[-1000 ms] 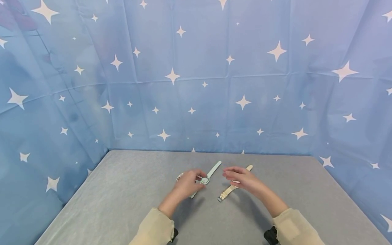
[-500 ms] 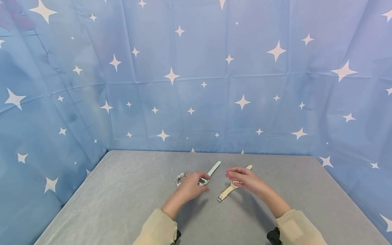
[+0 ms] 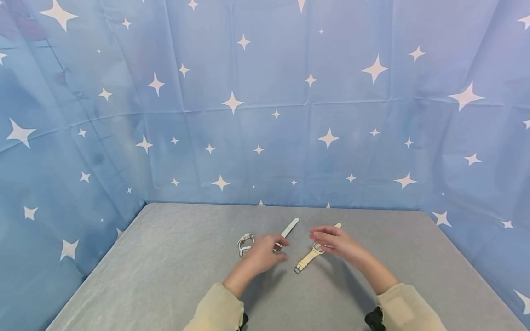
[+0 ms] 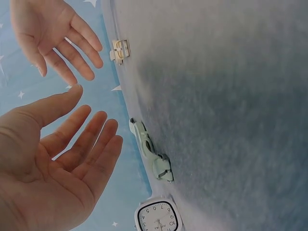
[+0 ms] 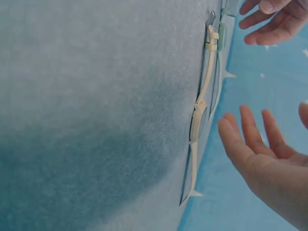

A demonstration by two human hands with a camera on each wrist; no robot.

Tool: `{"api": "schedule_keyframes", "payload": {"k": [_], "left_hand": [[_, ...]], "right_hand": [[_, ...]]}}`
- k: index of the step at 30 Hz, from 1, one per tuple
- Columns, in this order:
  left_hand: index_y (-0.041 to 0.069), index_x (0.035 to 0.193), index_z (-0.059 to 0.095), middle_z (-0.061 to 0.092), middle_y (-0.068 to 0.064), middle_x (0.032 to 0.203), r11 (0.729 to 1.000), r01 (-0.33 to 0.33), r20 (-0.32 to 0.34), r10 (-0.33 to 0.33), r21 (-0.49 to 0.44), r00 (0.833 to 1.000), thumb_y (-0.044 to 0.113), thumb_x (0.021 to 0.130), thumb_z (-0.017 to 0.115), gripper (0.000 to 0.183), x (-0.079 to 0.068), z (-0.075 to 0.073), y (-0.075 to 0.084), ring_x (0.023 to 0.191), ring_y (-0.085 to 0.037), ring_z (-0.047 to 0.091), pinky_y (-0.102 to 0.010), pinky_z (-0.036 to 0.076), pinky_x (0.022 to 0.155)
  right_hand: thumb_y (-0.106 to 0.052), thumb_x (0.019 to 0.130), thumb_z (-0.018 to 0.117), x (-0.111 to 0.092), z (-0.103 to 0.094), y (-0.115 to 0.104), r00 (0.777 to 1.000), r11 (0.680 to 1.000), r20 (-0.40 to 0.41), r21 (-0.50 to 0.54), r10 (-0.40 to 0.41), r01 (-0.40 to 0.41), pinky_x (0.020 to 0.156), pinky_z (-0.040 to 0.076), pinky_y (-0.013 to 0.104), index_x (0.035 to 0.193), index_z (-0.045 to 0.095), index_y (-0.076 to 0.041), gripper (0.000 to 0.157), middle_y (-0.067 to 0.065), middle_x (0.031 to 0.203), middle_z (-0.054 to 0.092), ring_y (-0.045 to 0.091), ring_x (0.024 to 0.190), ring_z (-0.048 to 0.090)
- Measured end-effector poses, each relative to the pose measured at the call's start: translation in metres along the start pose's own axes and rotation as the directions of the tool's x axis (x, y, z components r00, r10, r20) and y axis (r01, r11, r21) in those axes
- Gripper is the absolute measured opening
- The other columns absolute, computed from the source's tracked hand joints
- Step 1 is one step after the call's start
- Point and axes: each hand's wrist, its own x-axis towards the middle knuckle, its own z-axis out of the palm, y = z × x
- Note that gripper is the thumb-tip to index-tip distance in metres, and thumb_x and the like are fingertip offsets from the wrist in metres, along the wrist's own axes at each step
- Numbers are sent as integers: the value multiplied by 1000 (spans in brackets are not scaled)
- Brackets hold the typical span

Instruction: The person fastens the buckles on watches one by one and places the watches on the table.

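Note:
Three wristwatches lie on the grey table. My left hand hovers with relaxed fingers over the mint-green watch, hiding its middle and lower strap in the head view. Just left of that hand sits a white watch with a square dial, its band standing in a loop. The cream watch is stretched out flat at a slant under my right hand, which covers part of its upper strap in the head view. Both hands hold nothing; in the wrist views their fingers are apart and loosely bent.
A grey cloth covers the table. Behind it and along the sides hangs a blue curtain with white stars. Sleeves and dark wrist bands show at the bottom of the head view.
My left hand has drifted right, baring the white watch and covering more of the green one. My right hand has shifted slightly right, showing the cream watch's face. The watches stay put.

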Motion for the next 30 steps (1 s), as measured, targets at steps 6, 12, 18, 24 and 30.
{"api": "schedule_keyframes", "payload": {"k": [6, 12, 18, 24, 30], "left_hand": [[7, 109, 71, 73, -9, 109, 1000, 23, 7, -23, 2, 1000, 9, 83, 79, 27, 0, 3, 3, 99, -23, 70, -28, 56, 81], [7, 109, 72, 74, -6, 109, 1000, 18, 11, -18, 8, 1000, 9, 82, 79, 28, 0, 6, 6, 99, -22, 71, -26, 56, 82], [8, 110, 71, 74, -4, 109, 999, 31, 22, -31, 16, 999, 10, 83, 80, 29, 1, 8, 9, 99, -20, 71, -26, 56, 83], [9, 108, 72, 74, -3, 108, 999, 25, 26, -25, 24, 999, 11, 83, 80, 27, 1, 10, 10, 99, -20, 71, -24, 55, 82], [8, 108, 72, 74, -4, 108, 1000, 25, 33, -25, 8, 999, 11, 82, 80, 27, 1, 13, 11, 99, -21, 71, -24, 54, 81]], "right_hand": [[-29, 105, 49, -1, -2, 1, 1000, 1000, -10, -10, 6, -6, 103, 50, 37, 141, 44, 11, 54, 29, 143, 51, 29, 129, 56], [-27, 105, 49, -2, -3, 2, 1000, 1000, -11, 7, 5, -5, 108, 48, 43, 141, 43, 12, 54, 31, 143, 50, 36, 132, 53], [-26, 105, 49, -3, -6, 4, 1000, 1000, -5, 20, -1, 2, 108, 47, 43, 142, 41, 14, 55, 32, 144, 49, 29, 130, 56], [-28, 105, 50, -3, -9, 6, 1000, 1000, -6, 10, 0, 0, 109, 46, 44, 142, 40, 14, 57, 32, 145, 47, 25, 129, 57], [-27, 105, 48, -4, -11, 8, 1000, 1000, 0, 0, 6, -6, 111, 43, 49, 142, 39, 14, 56, 33, 146, 46, 38, 133, 51]]}}
